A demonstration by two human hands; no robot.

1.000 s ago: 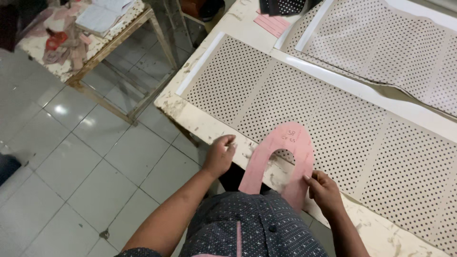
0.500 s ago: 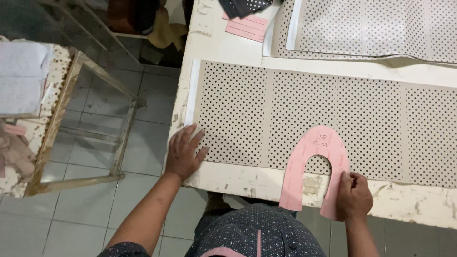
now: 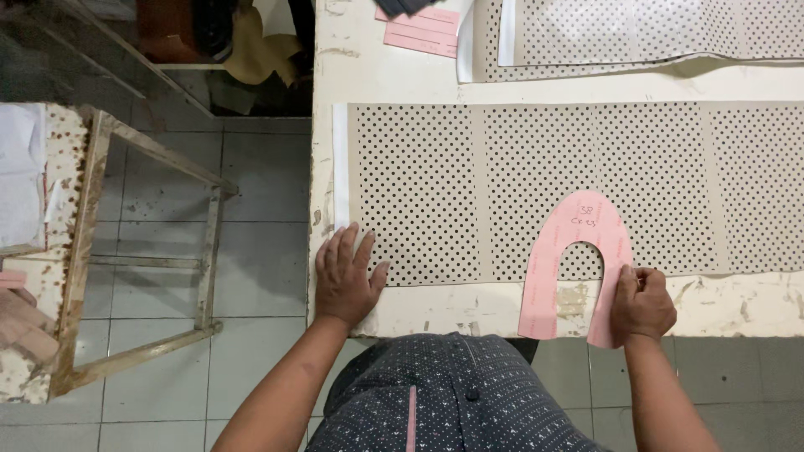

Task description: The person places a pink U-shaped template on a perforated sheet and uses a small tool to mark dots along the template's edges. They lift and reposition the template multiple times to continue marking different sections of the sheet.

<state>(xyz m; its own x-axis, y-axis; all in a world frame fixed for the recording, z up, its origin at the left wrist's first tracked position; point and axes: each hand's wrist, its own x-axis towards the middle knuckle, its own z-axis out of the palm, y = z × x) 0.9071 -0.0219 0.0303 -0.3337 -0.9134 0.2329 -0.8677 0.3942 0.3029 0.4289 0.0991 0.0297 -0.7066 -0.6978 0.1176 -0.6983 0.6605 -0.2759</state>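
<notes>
Pink horseshoe-shaped pattern lies on the counter, arch on the perforated beige sheet, both legs hanging past the sheet's near edge onto bare counter. Right hand pinches the pattern's right leg near its tip, fingers curled tight. Left hand lies flat, fingers spread, pressing the sheet's near left corner. Pattern looks only partly placed; no traced outline or cut visible on the sheet. Second perforated sheet and pink cards further back. Rusty stand left, over tiled floor.
</notes>
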